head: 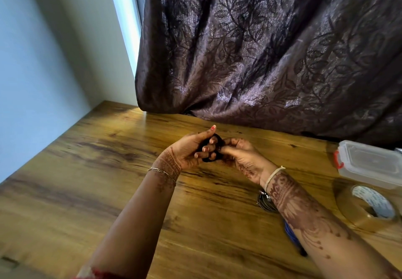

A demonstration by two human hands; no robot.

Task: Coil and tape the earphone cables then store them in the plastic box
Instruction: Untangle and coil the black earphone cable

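Left hand [191, 151]: curled round black cable coil [214, 149]
Right hand [241, 154]: pinching the same coil
Box [369, 163]: lid on, beside tape roll [367, 208]

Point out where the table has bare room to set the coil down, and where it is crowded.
Free: the wooden table left of the left hand, out to the wall, and the strip between the hands and the curtain. Crowded: the right edge, with the plastic box, tape roll and right hand.

Wooden table [91, 191] (grainy) under plastic box [369, 163], tape roll [367, 209].
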